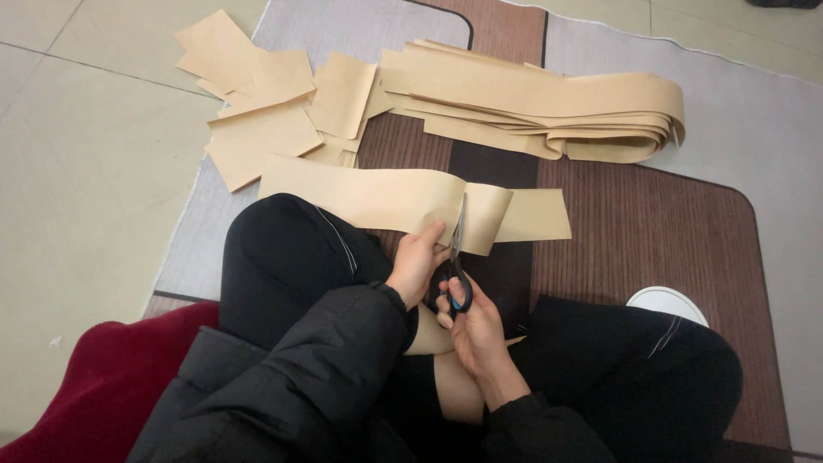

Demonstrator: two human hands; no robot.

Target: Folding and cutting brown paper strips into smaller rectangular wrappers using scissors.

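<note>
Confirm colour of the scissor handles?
Black with blue inside the loops, on the scissors in the right hand; head view.

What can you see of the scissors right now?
The scissors have black handles with blue inside the loops and thin metal blades. They stand nearly upright in the picture, blades pointing away from the person, cutting across a tan paper strip. The right hand grips the handles; the left hand holds the strip just beside the blades. The blade tips are partly hidden by paper.

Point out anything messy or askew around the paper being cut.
The cut tan paper pieces lie scattered and overlapping at upper left, some off the grey mat onto the floor tiles. The folded tan paper strip stack sits uneven, its layers fanned out.
</note>
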